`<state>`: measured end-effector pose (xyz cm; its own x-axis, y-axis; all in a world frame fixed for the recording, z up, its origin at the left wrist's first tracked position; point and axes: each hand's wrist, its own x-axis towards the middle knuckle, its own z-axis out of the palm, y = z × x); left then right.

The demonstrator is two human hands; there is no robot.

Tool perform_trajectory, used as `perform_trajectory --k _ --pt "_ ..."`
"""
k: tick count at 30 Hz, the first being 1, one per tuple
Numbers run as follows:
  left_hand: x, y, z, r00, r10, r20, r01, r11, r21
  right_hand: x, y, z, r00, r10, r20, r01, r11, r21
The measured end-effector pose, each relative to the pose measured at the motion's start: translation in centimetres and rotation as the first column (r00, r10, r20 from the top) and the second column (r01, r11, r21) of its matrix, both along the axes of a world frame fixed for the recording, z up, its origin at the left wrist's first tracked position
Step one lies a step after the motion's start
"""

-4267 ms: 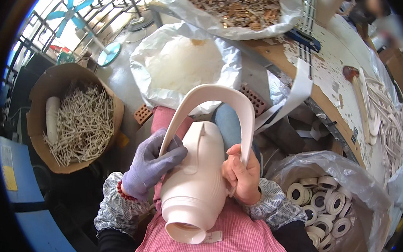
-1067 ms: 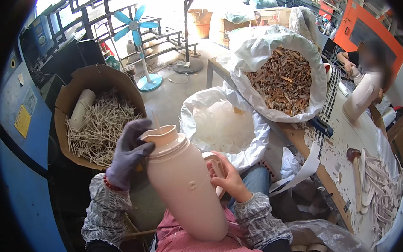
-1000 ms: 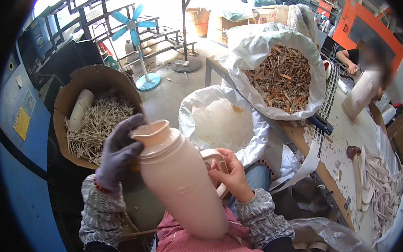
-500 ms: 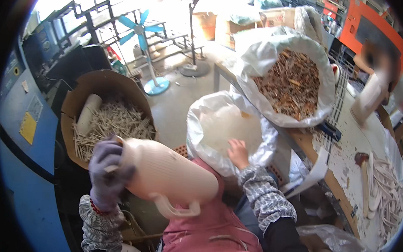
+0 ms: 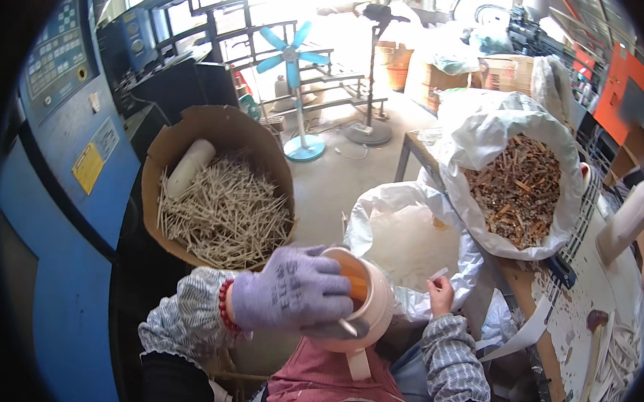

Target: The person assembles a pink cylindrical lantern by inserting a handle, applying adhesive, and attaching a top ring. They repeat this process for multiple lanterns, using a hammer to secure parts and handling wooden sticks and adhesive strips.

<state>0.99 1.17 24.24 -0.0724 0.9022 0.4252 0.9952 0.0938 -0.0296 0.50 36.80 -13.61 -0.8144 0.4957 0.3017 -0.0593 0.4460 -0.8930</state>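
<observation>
My left hand (image 5: pixel 291 291), in a grey-purple glove, grips the rim of a pale pink plastic jug (image 5: pixel 381 302). The jug's open mouth tilts up toward me, showing an orange-lit inside, and its handle points down over my red apron. A short pale stub (image 5: pixel 347 326) pokes out by the gloved fingers; whether it belongs to the jug I cannot tell. My bare right hand (image 5: pixel 441 295) pinches a small translucent plastic piece (image 5: pixel 439 274) above the near right edge of a white sack (image 5: pixel 365 222). That sack holds pale, clear-looking material.
Left stands a cardboard drum (image 5: pixel 154 165) of beige sprues (image 5: pixel 225 210) with a jug lying on them. A sack (image 5: pixel 450 153) of brown scraps rests on the right bench (image 5: pixel 580 320). A blue machine (image 5: pixel 77 223) flanks me; another person works at far right.
The jug has swung from lying sideways to mouth-up, and moved right with my left hand. My right hand has come back from inside the sack, now with a small piece. The view has shifted left.
</observation>
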Motion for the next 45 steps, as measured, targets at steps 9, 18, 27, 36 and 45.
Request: perform_trajectory --k 9,18,27,36,45 --pt "-6.6 -3.7 2.9 0.873 0.486 -0.041 -0.407 0.772 0.489 6.8 0.9 4.1 0.997 0.068 -0.026 -0.073 0.898 -0.433" --pt "-6.1 -0.9 2.4 0.785 0.467 -0.406 -0.122 0.761 0.638 12.9 1.5 11.9 0.996 0.045 -0.072 -0.049 0.997 -0.057" --pt "0.3 16.7 -10.1 0.970 -0.227 0.085 0.146 0.828 0.542 15.8 0.7 26.9 0.842 0.292 -0.453 -0.456 0.834 -0.309" --pt "0.8 20.9 -11.3 0.833 -0.223 0.507 -0.020 0.903 0.429 13.6 -1.5 28.7 0.976 0.213 -0.042 -0.210 0.975 0.067" --pt "1.1 19.9 -12.6 0.808 -0.327 0.491 0.093 0.892 0.442 14.1 -2.8 28.4 0.963 0.197 0.186 -0.270 0.756 0.596"
